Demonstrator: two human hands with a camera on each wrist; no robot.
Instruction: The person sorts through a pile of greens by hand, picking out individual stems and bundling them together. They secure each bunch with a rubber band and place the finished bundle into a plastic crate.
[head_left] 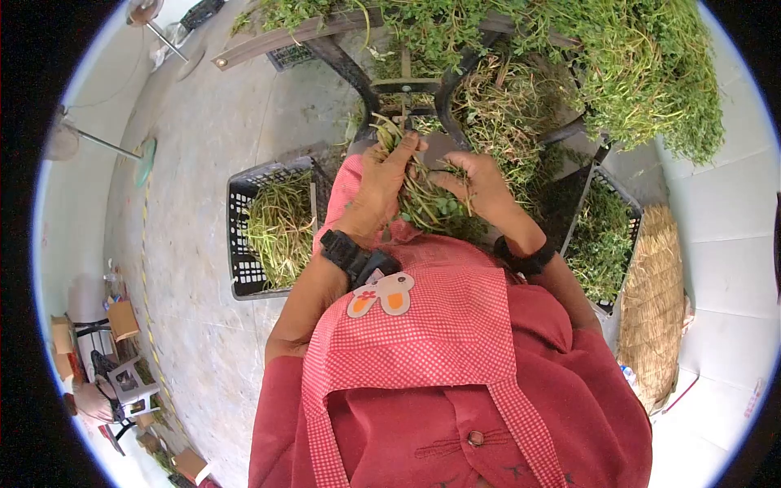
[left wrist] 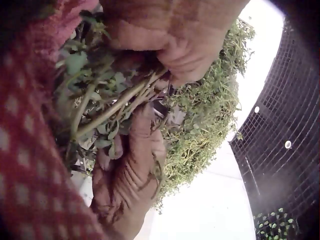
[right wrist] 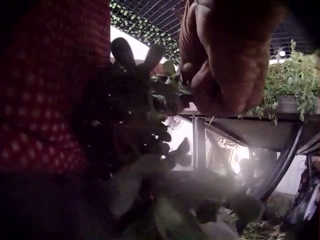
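My left hand [head_left: 386, 175] grips a small bunch of long green stems [head_left: 389, 134] above the lap, its thumb and fingertips pressed together on them. Just to its right, my right hand [head_left: 480, 187] pinches thin leafy sprigs between thumb and fingers. In the left wrist view a thick stem [left wrist: 112, 110] runs between the two hands, and the fingertips nearly meet. Leafy greens [head_left: 435, 203] lie below the hands on the red checked apron [head_left: 423, 301]. Dark, blurred leaves [right wrist: 135, 100] fill much of the right wrist view.
A table edge [head_left: 301, 34] heaped with greens [head_left: 643, 73] stands ahead. More cut greens [head_left: 508, 114] are piled under it. Black crates flank the lap, the left crate [head_left: 244, 281] with stems, the right crate [head_left: 622, 191] with leafy greens. A straw bundle [head_left: 655, 301] stands far right.
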